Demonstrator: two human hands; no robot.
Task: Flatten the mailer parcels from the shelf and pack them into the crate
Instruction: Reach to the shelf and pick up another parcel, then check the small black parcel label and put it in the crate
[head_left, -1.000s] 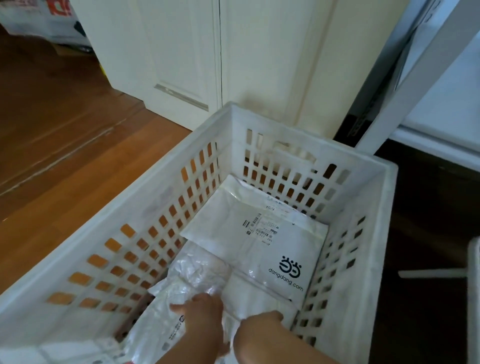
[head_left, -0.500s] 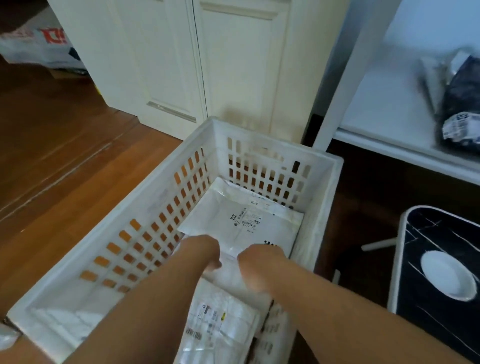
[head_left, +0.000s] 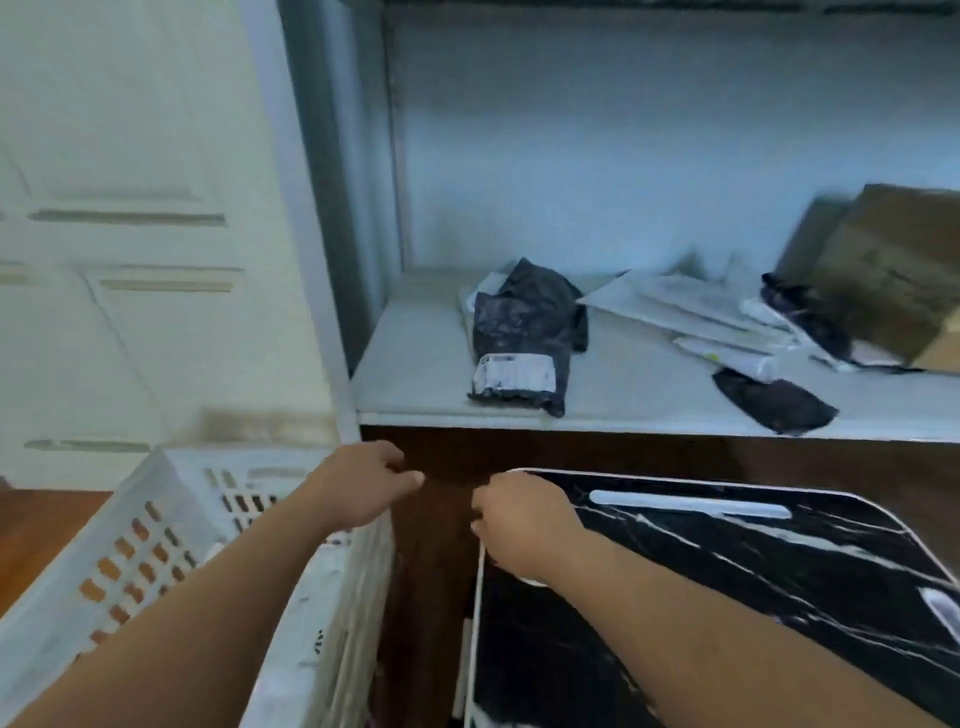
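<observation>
A black mailer parcel (head_left: 524, 338) with a white label lies crumpled on the white shelf (head_left: 415, 374). Further right on the shelf lie flat white mailers (head_left: 691, 312) and a small black mailer (head_left: 774, 400). The white slotted crate (head_left: 150, 514) stands at the lower left, its inside mostly hidden by my left arm. My left hand (head_left: 358, 488) hovers above the crate's right rim with fingers loosely curled and nothing in it. My right hand (head_left: 519, 519) hangs over the corner of a black marbled board, also loosely curled and holding nothing. Both hands are below the shelf's front edge.
A black marbled board with a white rim (head_left: 753, 597) fills the lower right. A brown cardboard box (head_left: 893, 270) leans at the shelf's far right. White cabinet doors (head_left: 130, 260) stand at the left, and a wooden floor (head_left: 36, 535) shows beside the crate.
My view has swung up and right from the crate to the shelf. Both hands have lifted out of the crate and off the white mailers inside it, and moved toward the shelf.
</observation>
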